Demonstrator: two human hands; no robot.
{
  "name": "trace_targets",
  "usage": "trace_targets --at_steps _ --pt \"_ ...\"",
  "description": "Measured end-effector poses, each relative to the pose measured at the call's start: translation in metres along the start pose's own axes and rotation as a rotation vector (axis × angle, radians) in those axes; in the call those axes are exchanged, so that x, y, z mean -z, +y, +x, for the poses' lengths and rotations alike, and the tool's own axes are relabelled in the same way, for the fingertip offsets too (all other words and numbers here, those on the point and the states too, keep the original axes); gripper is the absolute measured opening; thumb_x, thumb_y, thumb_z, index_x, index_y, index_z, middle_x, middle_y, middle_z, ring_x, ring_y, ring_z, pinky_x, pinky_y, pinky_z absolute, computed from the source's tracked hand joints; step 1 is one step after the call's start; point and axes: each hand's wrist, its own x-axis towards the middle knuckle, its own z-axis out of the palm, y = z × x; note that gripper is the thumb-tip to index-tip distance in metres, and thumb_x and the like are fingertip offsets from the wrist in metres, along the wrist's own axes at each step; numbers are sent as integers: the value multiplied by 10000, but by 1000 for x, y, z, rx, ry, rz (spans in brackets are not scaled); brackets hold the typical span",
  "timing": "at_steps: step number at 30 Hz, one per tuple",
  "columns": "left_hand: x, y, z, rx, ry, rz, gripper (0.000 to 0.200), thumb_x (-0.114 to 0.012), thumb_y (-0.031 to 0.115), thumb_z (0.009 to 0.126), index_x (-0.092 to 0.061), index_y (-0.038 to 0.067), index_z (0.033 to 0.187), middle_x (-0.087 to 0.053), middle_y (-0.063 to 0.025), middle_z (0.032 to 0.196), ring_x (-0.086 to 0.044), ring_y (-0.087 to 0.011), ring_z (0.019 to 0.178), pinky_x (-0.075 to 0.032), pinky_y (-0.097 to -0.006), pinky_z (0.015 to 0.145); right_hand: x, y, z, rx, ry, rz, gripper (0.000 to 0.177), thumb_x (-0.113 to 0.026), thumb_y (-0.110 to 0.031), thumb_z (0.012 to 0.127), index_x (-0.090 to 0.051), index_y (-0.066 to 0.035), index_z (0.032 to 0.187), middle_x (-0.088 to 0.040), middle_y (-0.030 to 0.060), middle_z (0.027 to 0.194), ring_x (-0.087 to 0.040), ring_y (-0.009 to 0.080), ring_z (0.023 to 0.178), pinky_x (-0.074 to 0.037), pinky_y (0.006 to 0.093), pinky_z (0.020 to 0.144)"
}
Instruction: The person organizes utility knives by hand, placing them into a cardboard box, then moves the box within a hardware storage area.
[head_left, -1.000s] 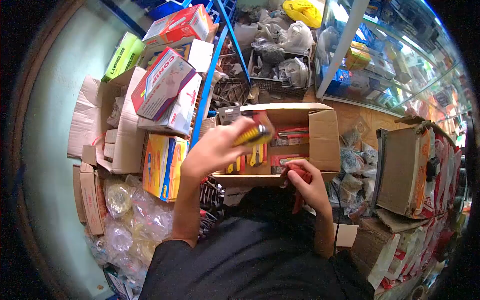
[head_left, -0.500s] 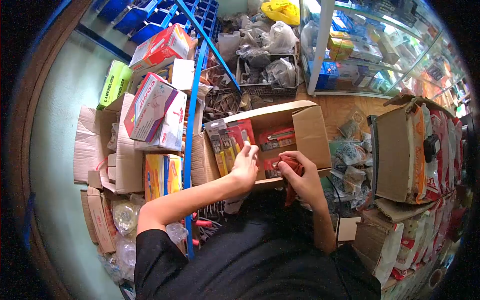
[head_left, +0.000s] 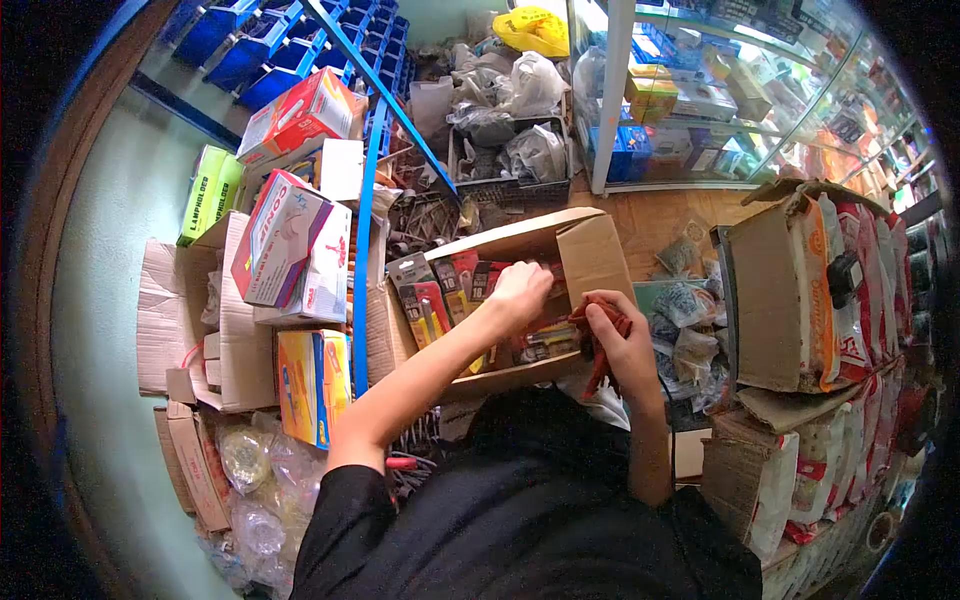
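Observation:
An open cardboard box (head_left: 595, 262) in front of me holds several blister-packed utility knives (head_left: 428, 312) on red and black cards. They stand fanned at its left side, and more packs (head_left: 548, 345) lie at its near right. My left hand (head_left: 522, 295) reaches into the box over the packs. Its fingers are curled closed near the far right corner, and whatever they hold is hidden. At the box's near right corner, my right hand (head_left: 628, 345) is closed around a crumpled reddish-brown cloth (head_left: 598, 365), part of which hangs below the fingers.
At left, stacked cartons (head_left: 290, 240) stand beside a blue metal frame (head_left: 362, 260). Blue bins (head_left: 270, 50) hang behind. A crate (head_left: 510, 180) of plastic bags is at the back, near a glass cabinet (head_left: 700, 100). Cartons of packets (head_left: 780, 300) stand at right, beside small bagged goods (head_left: 690, 305).
My left hand has moved right and deeper into the box, away from the left packs. The packs now sit differently. My right hand still holds the cloth. The whole view has shifted slightly.

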Motion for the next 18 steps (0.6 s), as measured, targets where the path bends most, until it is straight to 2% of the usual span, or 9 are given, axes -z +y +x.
trace_targets --at_steps 3,6,7,10,11,14,15,18 --pt "-7 9 9 75 -173 223 79 -689 156 791 -738 97 809 -741 -123 859 -733 -285 823 -594 -400 687 -2 -1 -5 -7 -22 -9 247 -663 -203 972 -641 -13 1129 -684 42 1013 -622 96 945 -490 252 852" --pt "-1 6 -6 73 -156 266 91 -700 194 803 -757 128 827 -754 -94 891 -740 -227 836 -593 -360 674 -1 5 -6 7 -19 -30 255 -667 -208 972 -639 -20 1142 -686 40 1025 -627 98 955 -493 252 854" --pt "13 7 -12 73 -240 244 149 -681 188 814 -739 122 934 -742 -81 902 -720 -237 857 -561 -378 698 -1 4 -5 1 -17 -30 254 -667 -207 972 -641 -21 1142 -686 38 1025 -628 100 957 -493 252 854" --pt "6 7 -32 94 -47 297 283 -662 168 827 -672 123 1106 -718 -63 920 -679 -250 895 -489 -402 772 1 5 -2 -2 -16 -69 261 -676 -211 962 -645 -15 1131 -696 46 1016 -639 110 954 -501 261 852" --pt "9 7 -40 56 -117 329 371 -629 142 847 -589 127 1216 -679 -47 934 -616 -251 949 -405 -413 842 1 5 -1 2 -14 -86 265 -681 -213 957 -646 -12 1126 -701 50 1012 -644 114 952 -504 266 851" --pt "19 -4 -78 -177 22 301 370 -610 126 855 -577 125 1223 -657 -36 928 -585 -234 989 -379 -425 897 -8 -6 -3 21 -14 -237 286 -698 -219 938 -649 -1 1116 -717 81 1004 -669 136 951 -521 289 849" --pt "12 -11 -86 -219 70 217 270 -609 139 860 -634 133 1128 -638 -27 925 -563 -219 999 -370 -414 912 -13 -8 -2 62 -33 -269 269 -690 -206 940 -650 -1 1110 -709 69 979 -654 119 919 -515 277 821" --pt "0 -21 -96 -276 -68 260 143 -631 158 848 -681 142 980 -639 -24 925 -569 -219 992 -369 -420 920 -29 -11 5 160 -93 -332 239 -678 -177 941 -653 0 1099 -693 48 920 -623 85 854 -503 254 766"
